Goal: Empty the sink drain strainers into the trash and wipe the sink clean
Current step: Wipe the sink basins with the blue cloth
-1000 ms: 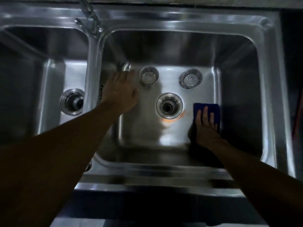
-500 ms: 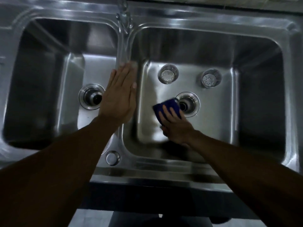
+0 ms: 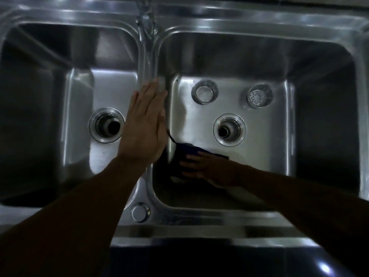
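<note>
A steel double sink [image 3: 199, 218] fills the view. Two round drain strainers [image 3: 204, 94] [image 3: 260, 95] stand on the floor of the right basin, behind its bare drain hole [image 3: 229, 129]. The left basin's drain hole [image 3: 106, 125] is bare too. My left hand [image 3: 144, 124] lies flat, fingers together, on the divider between the basins and holds nothing. My right hand [image 3: 205, 167] presses a dark blue cloth [image 3: 186, 151] against the floor at the right basin's front left corner.
The tap [image 3: 146, 21] rises from the back rim above the divider. A small round cap [image 3: 140, 211] sits in the front rim below the divider. A dark cabinet front runs along the bottom of the view.
My right hand has swept the cloth from the basin's right side, past the drain, to the front left corner. My left hand stays on the divider. The view has shifted left.
</note>
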`<state>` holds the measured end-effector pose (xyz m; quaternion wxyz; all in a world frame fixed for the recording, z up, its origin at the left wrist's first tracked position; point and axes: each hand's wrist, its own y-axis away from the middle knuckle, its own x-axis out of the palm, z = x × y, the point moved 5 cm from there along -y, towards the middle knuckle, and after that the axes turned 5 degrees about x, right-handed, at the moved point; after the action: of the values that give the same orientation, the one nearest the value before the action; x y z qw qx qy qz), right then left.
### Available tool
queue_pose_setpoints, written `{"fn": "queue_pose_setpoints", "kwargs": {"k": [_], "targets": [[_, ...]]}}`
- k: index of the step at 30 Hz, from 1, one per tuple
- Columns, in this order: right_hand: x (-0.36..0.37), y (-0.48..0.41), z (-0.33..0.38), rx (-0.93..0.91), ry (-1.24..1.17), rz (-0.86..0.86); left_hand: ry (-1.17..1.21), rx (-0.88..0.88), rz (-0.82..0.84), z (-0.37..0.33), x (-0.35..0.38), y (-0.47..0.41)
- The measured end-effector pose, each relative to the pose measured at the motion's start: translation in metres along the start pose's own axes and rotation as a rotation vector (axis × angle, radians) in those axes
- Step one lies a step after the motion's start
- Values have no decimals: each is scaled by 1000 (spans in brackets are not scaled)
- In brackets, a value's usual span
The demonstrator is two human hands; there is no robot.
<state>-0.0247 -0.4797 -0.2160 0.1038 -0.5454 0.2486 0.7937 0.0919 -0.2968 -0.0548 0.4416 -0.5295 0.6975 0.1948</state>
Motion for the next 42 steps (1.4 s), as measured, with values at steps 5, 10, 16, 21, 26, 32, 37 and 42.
{"fn": "queue_pose_setpoints", "kwargs": {"k": [5, 10, 16, 21, 26, 32, 37, 42], "targets": [[15, 126, -57, 37, 156, -7, 6, 1, -4, -1, -1, -1], [13, 105, -42, 98, 197, -31, 3, -2, 9, 0, 0, -1], [-34, -48, -36, 583, -138, -242, -47, -3, 48, 1, 2, 0], [-41, -84, -44, 698, -332, -201, -51, -7, 61, 1, 2, 0], [1, -5, 2, 71, -248, -28, -66, 12, 54, 3, 3, 1], [-5, 147, -74, 452, -285, 11, -91, 33, 39, 3, 5, 2], [-5, 180, -69, 751, -447, 320, -110, 22, 58, -5, 3, 3], [-35, 162, -34, 857, -716, 243, -184, -66, 165, -13, 6, 2]]}}
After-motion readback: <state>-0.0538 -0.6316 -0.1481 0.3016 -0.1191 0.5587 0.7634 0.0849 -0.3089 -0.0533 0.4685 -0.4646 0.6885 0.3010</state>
